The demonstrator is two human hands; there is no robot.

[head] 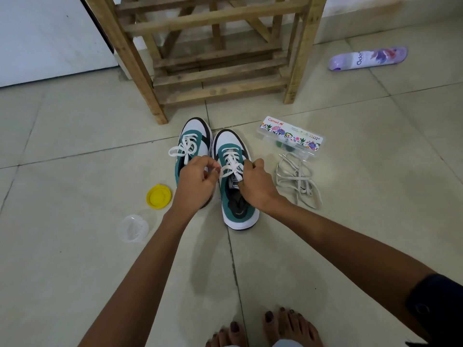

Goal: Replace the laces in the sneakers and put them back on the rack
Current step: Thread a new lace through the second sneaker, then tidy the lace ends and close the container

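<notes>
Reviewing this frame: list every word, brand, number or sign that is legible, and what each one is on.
"Camel": red brand name on the clear plastic paint box.
"Odo": start of a word on the purple spray can; the rest is cut off by the can's curve.
Small print and numbers on the paint box label: too small to read.
Tongue label of the right-hand sneaker: partly hidden, unreadable.
</notes>
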